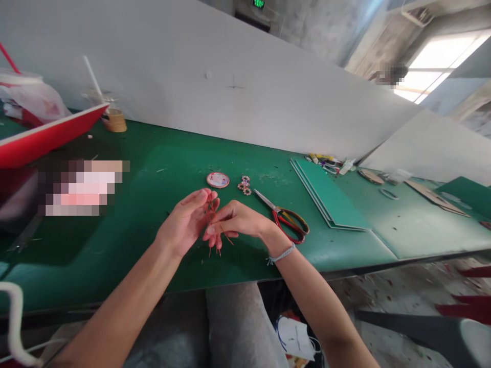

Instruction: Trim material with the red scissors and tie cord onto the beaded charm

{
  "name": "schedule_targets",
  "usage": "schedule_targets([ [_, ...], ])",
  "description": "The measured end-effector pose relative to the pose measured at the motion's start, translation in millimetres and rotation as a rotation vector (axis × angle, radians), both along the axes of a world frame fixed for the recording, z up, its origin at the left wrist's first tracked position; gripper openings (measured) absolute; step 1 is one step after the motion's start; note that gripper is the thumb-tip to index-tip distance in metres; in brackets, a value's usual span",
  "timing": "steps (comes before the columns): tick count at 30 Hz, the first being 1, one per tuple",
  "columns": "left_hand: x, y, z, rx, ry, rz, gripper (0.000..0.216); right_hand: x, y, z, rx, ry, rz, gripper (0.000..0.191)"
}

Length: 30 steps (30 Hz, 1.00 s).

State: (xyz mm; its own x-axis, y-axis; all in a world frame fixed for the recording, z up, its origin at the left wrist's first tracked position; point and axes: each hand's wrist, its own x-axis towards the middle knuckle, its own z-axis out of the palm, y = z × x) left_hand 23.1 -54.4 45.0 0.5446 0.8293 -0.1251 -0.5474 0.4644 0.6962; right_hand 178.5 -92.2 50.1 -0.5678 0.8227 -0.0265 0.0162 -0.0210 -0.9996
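Red cord runs between my two hands above the near part of the green table, its thin loose ends dangling below the fingers. My left hand is palm up with its fingers curled round part of the cord. From the right, my right hand pinches the cord close to the left fingers. Just beyond the hands lie a small round dish with a red rim and a little beaded piece of pink rings. Scissors with red and yellow handles rest to the right of my right hand.
Stacked green boards lie on the green table at right, with pens and small items behind. A red-edged panel and a tape roll stand at left. A grey partition closes the back.
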Motion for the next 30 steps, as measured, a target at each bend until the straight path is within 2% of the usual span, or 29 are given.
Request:
schedule_targets([
  [6,1.8,6.1,-5.2,0.045,-0.109,0.114,0.022,3.1,-3.4,4.0,-0.102,-0.074,0.146,0.017],
  [13,2.1,7.3,-4.9,0.012,-0.149,0.142,0.022,4.7,-3.3,3.4,-0.187,-0.153,0.252,0.018],
  [18,2.1,7.3,-2.7,0.02,-0.171,0.155,0.02,9.0,-5.0,8.2,-0.204,-0.267,0.271,0.02],
  [20,2.3,6.1,-1.4,0.045,-0.178,0.142,0.021,17.0,-7.0,12.1,-0.181,-0.357,0.228,0.019],
  [22,2.6,4.0,-0.6,0.086,-0.165,0.106,0.021,26.5,-9.3,16.8,-0.118,-0.385,0.107,0.021],
  [26,3.3,-1.0,0.0,0.161,-0.059,0.046,0.023,33.3,-11.9,24.5,0.095,-0.156,-0.198,0.024],
  [30,6.1,-5.3,2.1,0.267,0.076,0.096,0.024,19.7,-9.5,23.2,0.146,-0.05,-0.27,0.034],
])
